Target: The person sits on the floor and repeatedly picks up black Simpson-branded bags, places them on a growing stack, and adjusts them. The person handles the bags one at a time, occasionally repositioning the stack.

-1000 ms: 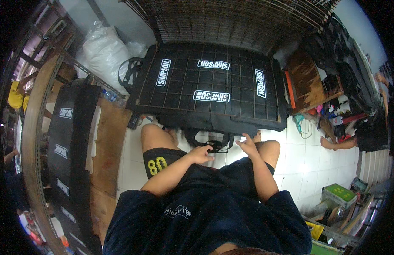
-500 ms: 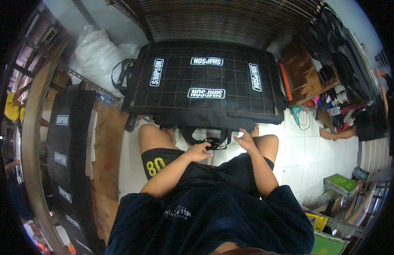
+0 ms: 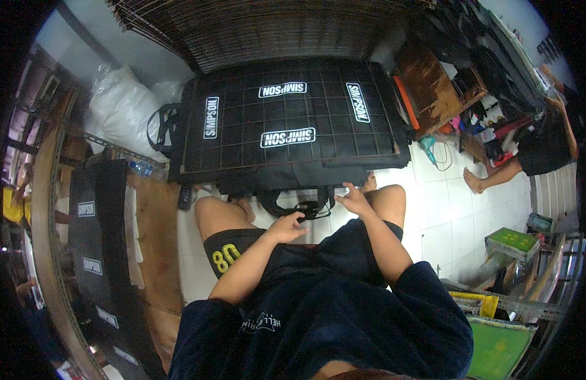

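White tiled floor (image 3: 445,221) all round. Facing flat black fabric stack (image 3: 286,114), long axis left-right. Got left hand (image 3: 288,229) and right hand (image 3: 354,201) forward by black straps (image 3: 325,200), thumbs spread from fingers.

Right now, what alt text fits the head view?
A person's left hand and right hand, fingers loosely curled, are near black straps beside a pile of black cloth topped by a wire grid. A white plastic sack is at left; another person's bare leg is at right.
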A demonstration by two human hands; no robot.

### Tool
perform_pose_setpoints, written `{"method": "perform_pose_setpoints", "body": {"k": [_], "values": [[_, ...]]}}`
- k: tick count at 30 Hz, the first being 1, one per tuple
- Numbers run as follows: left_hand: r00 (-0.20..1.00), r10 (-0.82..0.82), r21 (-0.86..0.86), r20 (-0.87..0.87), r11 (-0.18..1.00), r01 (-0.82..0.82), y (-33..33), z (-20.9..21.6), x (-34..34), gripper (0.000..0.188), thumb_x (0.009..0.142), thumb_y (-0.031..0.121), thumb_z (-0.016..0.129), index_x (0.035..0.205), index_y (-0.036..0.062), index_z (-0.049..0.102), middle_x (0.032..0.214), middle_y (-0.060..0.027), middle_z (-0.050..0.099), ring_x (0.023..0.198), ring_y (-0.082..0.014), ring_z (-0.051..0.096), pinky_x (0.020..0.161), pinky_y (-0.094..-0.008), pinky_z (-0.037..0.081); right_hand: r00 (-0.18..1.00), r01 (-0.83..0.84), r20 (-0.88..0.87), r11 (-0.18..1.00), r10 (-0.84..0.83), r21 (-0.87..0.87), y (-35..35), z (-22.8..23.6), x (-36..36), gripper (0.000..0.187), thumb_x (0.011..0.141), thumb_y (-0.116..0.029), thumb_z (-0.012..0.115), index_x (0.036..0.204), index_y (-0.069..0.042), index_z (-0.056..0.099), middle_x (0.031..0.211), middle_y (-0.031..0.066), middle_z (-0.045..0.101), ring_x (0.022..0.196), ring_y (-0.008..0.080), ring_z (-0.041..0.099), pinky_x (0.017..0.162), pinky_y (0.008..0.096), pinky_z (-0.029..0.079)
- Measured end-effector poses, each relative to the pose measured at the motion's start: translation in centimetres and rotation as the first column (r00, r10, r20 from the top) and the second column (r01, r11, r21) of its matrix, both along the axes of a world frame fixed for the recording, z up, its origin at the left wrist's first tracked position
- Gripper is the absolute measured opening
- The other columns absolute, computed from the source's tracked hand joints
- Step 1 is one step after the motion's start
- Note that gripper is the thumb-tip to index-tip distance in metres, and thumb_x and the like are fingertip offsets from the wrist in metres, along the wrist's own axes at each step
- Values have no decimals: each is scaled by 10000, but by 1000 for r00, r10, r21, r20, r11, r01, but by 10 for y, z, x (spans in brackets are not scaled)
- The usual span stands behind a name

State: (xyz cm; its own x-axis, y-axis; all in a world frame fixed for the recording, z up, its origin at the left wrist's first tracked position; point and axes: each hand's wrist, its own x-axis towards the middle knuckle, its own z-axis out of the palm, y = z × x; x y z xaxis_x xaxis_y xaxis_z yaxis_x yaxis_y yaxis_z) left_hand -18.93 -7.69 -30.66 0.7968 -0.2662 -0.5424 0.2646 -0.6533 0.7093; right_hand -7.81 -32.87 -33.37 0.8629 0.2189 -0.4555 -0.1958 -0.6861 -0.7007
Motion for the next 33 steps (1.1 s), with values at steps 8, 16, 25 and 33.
{"method": "perform_pose_setpoints", "body": {"k": [8, 16, 25, 33], "values": [[1000, -17, -38, 10, 999, 17, 0, -3, 0, 636, 777, 469, 635, 1262, 109, 437, 980, -121, 611, 900, -255, 601, 792, -363, 469, 1000, -22, 11, 999, 22, -24, -2, 8, -2, 718, 736, -399, 671, 1301, -57, 389, 893, 197, 636, 893, 312, 615, 800, 368, 465], [999, -38, -4, 9, 999, 38, -1, -2, -1, 645, 775, 478, 631, 1261, 101, 435, 975, -125, 612, 907, -255, 601, 802, -362, 467, 1000, -3, 7, 1000, 3, -2, -3, 18, -6, 710, 744, -375, 675, 1311, -67, 379, 915, 197, 627, 892, 309, 612, 803, 374, 463], [1000, 5, -91, 11, 996, -4, -1, -5, 1, 629, 763, 460, 642, 1237, 87, 465, 976, -159, 627, 905, -290, 614, 795, -370, 468, 989, 148, -25, 927, -148, 344, -11, 23, 0, 646, 802, -313, 661, 1331, -99, 358, 938, 148, 610, 859, 228, 592, 755, 333, 456], [996, 76, -108, -55, 991, -82, 1, 1, 1, 640, 760, 392, 692, 1236, 32, 460, 867, -98, 614, 809, -195, 589, 727, -311, 469, 916, 180, 133, 684, -378, 707, -111, 215, 79, 609, 801, -334, 642, 1296, -104, 371, 1035, 63, 574, 853, 164, 591, 727, 329, 466]]}}
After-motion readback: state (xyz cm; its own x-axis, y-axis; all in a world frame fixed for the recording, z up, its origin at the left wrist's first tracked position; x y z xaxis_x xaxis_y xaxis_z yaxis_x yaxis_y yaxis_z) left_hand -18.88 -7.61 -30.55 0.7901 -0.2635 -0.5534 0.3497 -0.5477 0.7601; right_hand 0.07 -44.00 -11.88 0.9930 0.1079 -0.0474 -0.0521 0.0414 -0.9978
